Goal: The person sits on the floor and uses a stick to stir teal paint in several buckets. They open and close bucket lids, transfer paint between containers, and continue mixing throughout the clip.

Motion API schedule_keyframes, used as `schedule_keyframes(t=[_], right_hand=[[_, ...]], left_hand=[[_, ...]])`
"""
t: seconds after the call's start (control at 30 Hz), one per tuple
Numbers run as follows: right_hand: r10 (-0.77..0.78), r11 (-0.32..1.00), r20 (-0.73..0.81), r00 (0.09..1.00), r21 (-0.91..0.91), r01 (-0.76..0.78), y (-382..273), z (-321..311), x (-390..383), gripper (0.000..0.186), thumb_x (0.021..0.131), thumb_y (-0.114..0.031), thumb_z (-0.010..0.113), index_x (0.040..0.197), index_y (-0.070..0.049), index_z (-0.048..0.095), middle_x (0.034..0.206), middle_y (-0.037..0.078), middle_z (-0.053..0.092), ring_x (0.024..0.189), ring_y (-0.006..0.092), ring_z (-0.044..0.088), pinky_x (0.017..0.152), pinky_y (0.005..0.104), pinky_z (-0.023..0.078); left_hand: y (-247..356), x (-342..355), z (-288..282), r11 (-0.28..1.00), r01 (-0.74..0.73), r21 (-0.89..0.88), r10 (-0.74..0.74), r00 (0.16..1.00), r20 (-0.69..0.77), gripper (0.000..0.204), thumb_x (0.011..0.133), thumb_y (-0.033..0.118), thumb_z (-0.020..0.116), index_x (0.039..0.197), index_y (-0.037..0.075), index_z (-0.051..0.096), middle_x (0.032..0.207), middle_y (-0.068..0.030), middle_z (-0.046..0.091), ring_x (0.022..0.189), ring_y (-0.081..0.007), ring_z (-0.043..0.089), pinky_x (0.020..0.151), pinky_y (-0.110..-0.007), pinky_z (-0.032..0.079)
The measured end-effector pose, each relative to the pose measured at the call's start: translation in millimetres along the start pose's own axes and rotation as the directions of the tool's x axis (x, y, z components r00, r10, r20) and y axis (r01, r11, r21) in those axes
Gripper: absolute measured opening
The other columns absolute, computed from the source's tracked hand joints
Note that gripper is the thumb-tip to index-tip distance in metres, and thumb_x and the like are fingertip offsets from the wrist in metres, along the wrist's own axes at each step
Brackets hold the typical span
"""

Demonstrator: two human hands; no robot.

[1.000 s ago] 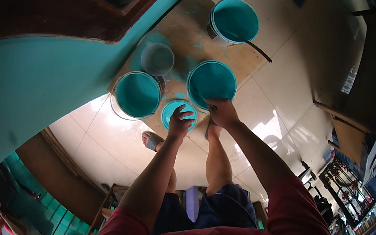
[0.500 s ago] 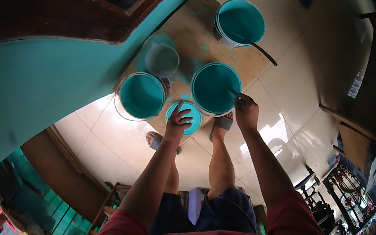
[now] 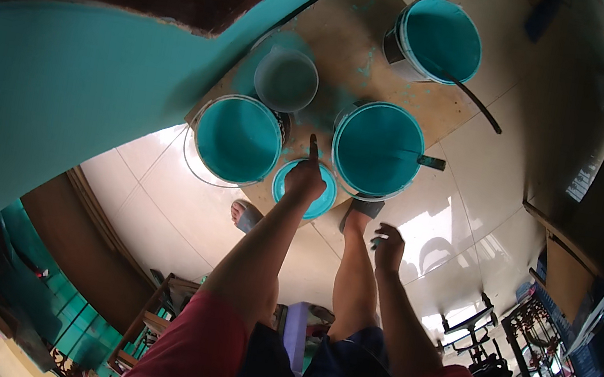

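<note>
My left hand (image 3: pixel 306 180) is over a small round teal lid or tub (image 3: pixel 327 197), its index finger stretched toward the board. I see nothing in that hand; its other fingers are partly hidden. Apart from the buckets, my right hand (image 3: pixel 389 248) hangs near my right knee, fingers loosely bent and apart, with nothing in it. Just above it stands a bucket of teal paint (image 3: pixel 375 149), and a dark handle (image 3: pixel 431 162) rests over its right rim, its other end in the paint. To the left is another bucket of teal paint (image 3: pixel 237 139) with a wire handle.
A paint-spotted board (image 3: pixel 336 24) lies under the containers on the tiled floor (image 3: pixel 473 156). On it are a greyish tub (image 3: pixel 286 81) and a far bucket (image 3: pixel 442 41) with a long dark stick (image 3: pixel 477 107) leaning out. A teal wall (image 3: pixel 87 99) borders the left.
My right hand has let go of the handle at the middle bucket and drawn back toward me. My left hand has moved slightly forward, its index finger now stretched out.
</note>
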State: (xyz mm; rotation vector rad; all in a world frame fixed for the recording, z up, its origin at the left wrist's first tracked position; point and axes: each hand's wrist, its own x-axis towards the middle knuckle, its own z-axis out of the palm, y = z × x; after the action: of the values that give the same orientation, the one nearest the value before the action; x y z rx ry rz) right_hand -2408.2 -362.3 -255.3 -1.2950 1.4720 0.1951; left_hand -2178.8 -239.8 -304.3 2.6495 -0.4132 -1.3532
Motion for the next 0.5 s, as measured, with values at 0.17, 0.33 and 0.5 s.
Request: schedule_keyframes(t=[0.17, 0.33, 0.5], right_hand=[[0.197, 0.970, 0.204, 0.959, -0.184, -0.160, 83.1, 12.3, -47.2, 0.026, 0.083, 0.002, 0.048, 0.099, 0.002, 0.068, 0.086, 0.008, 0.066, 0.071, 0.0133, 0.061, 0.059, 0.0261, 0.048], [0.160, 0.957, 0.294, 0.942, -0.281, -0.074, 125.3, 13.8, -59.9, 0.024, 0.085, 0.000, 0.053, 0.103, 0.001, 0.069, 0.085, 0.011, 0.071, 0.081, 0.0178, 0.068, 0.072, 0.0314, 0.054], [0.234, 0.945, 0.309, 0.922, -0.294, -0.142, 139.3, 11.1, -46.4, 0.024, 0.086, 0.000, 0.052, 0.103, 0.001, 0.069, 0.086, 0.010, 0.071, 0.082, 0.0192, 0.069, 0.075, 0.0313, 0.054]], left_hand=[[-1.1, 51.3, 13.7, 0.979, -0.039, 0.201, 0.062, 0.992, -0.110, 0.108, 0.080, 0.021, 0.067, 0.154, 0.000, -0.009, 0.087, -0.0174, 0.071, 0.074, -0.0302, 0.071, 0.062, -0.041, 0.058], [-4.3, 91.8, 67.7, 0.924, 0.053, 0.379, 0.012, 0.986, -0.168, 0.090, 0.083, 0.024, 0.068, 0.153, -0.003, 0.017, 0.088, -0.0067, 0.073, 0.078, -0.0190, 0.072, 0.064, -0.031, 0.056], [-3.3, 149.3, 108.6, 0.917, 0.005, 0.398, -0.057, 0.991, 0.121, 0.028, 0.088, 0.032, 0.064, 0.109, 0.014, 0.071, 0.100, -0.0062, 0.073, 0.100, -0.0202, 0.071, 0.075, -0.033, 0.056]])
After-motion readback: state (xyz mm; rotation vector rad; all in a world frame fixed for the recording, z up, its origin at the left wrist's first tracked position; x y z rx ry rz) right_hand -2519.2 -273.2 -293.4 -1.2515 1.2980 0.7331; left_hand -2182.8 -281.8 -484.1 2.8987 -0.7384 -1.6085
